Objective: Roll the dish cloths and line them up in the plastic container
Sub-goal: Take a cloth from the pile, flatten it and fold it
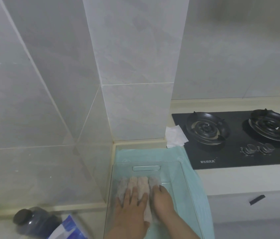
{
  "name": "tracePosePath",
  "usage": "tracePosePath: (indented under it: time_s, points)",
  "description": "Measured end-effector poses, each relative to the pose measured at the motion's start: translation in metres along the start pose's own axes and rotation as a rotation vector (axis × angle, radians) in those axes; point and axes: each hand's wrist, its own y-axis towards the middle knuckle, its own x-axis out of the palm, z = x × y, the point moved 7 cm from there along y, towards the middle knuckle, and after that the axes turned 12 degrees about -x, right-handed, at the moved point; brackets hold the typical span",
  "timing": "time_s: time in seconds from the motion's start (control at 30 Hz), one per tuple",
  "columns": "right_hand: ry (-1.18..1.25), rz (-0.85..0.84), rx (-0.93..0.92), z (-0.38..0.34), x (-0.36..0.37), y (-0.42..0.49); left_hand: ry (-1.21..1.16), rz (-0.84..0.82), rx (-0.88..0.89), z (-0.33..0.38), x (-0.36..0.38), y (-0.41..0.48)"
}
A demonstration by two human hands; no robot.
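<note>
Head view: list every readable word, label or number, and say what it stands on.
Hob: white brand print at its front edge, Chinese characters, too blurred to read.
Knobs: marks around them, too small to read.
Blue-and-white pack: no legible text.

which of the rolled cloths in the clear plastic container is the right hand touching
The rightmost greyish rolled cloth; the right hand touches only that one, while the left hand lies over the other three.

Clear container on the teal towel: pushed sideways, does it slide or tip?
Container probably light: thin clear walls, few rolls inside. Towel beneath likely bunches or drags rather than letting it slide. Low, wide shape: tipping unlikely.
</note>
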Motion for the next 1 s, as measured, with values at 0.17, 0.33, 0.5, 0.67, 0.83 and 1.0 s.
tracePosePath:
  time_s: [0.17, 0.33, 0.5, 0.67, 0.83, 1.0]
  points:
    - [-0.135, -0.067, 0.073, -0.002, -0.008, -0.002, 0.011, -0.009, 0.015, 0.0, -0.004, -0.005]
    - [-0.003, -0.027, 0.131, -0.003, -0.017, -0.007, 0.017, 0.039, 0.038, 0.001, -0.02, -0.013]
    - [0.085, 0.003, 0.144, -0.008, -0.027, -0.015, -0.051, 0.14, 0.074, -0.005, -0.046, -0.026]
    - [0.144, -0.022, 0.09, -0.036, -0.043, -0.026, -0.31, 0.164, 0.08, -0.019, -0.082, -0.039]
    - [0.359, 0.051, 0.03, -0.075, -0.091, -0.051, -0.781, 0.216, 0.092, -0.045, -0.132, -0.065]
    - [0.477, 0.084, -0.135, -0.12, -0.133, -0.102, -1.104, 0.304, 0.133, -0.069, -0.168, -0.106]
